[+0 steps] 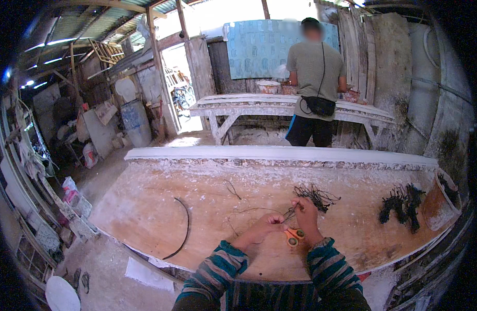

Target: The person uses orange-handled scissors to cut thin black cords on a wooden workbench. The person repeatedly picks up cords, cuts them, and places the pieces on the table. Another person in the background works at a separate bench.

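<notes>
Both my hands meet over the wooden tabletop (145, 207), with a thin black cord (288, 213) stretched between their fingertips. My left hand (263, 229) is closed in a pinch at the cord's near end. On the other end, my right hand (307, 217) pinches with its fingers bent. Orange-handled scissors (294, 237) rest between the two wrists; their blades are mostly hidden. Just beyond my right hand lies a loose heap of black cord loops (318, 196). Thin strands (243, 211) trail on the wood by my left hand.
A curved black strip (186, 228) lies at left. Bunched black cords (401, 205) and a tipped brown bucket (441, 202) sit at right. A long white rail (280, 154) runs along the far edge. Beyond, a person (316, 72) faces away at another bench (238, 106).
</notes>
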`<action>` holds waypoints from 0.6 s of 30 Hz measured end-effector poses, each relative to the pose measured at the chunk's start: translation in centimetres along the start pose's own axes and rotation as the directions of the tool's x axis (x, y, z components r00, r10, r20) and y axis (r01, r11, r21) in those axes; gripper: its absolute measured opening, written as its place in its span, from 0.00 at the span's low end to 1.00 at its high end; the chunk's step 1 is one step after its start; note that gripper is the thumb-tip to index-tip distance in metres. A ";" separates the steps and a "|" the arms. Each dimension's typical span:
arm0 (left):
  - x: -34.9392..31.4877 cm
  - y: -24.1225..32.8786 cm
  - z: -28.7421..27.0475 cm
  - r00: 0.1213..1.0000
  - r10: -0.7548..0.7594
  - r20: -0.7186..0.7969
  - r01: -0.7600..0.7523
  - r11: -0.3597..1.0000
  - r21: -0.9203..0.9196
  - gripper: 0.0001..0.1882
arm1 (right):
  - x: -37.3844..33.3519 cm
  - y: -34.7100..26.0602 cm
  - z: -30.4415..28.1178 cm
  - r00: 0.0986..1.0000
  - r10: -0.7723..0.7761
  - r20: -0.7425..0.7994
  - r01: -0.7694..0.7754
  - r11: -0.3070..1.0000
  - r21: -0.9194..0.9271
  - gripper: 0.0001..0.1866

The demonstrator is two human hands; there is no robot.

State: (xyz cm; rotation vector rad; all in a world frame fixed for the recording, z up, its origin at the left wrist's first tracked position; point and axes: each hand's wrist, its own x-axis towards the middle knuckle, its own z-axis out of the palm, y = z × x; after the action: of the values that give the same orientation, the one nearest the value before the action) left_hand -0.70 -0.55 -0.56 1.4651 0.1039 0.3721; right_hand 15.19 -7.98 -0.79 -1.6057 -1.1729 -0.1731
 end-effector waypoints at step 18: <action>0.3 1.3 -1.3 0.988 -0.059 -0.145 0.067 0.997 0.045 0.06 | 0.8 1.2 -0.2 0.996 0.007 -0.094 -0.008 1.000 -0.015 0.04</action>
State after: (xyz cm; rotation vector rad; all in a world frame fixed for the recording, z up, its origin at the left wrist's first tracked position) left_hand -1.02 0.85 0.65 1.4794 0.2760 0.4257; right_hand 16.61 -7.58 -1.03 -1.5980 -1.0959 -0.2505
